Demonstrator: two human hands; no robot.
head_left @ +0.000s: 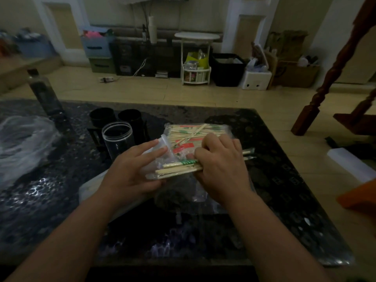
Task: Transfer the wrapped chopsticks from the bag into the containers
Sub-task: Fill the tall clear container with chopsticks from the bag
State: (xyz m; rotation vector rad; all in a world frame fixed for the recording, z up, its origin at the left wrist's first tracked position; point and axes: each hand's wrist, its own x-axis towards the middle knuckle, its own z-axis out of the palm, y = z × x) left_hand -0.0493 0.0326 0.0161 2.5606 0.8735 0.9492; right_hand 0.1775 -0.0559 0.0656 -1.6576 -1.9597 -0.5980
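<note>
Dark, speckled stone makes up the table (pixel 274 180), and it shines a little at the near left. Past its far edge is a tan tiled floor (pixel 162 92). By the far wall stand a white round side table (pixel 196 36), a black bin (pixel 226 70) and some boxes. A brown wooden post (pixel 325 78) leans up at the right.

On the far left of the table stands a dark bottle (pixel 43 92). Near it lies a heap of crumpled clear plastic (pixel 22 143). A clear jar (pixel 118 137) stands upright left of the middle, with its top open. Two black cups (pixel 102 117) stand just behind it.

The bag (pixel 195 137) lies in the middle of the table, just right of the jar. It is clear, and many chopsticks lie inside it at its far end.

The right hand (pixel 221 165) has its fingers curled tight around a bundle of wrapped chopsticks (pixel 177 167) at the near end of the bag. The sticks poke out to the left of the fist, toward the left hand (pixel 130 171). The left hand has straight fingers that rest on the loose plastic of the bag. Its thumb lies just under the tips of the bundle.
</note>
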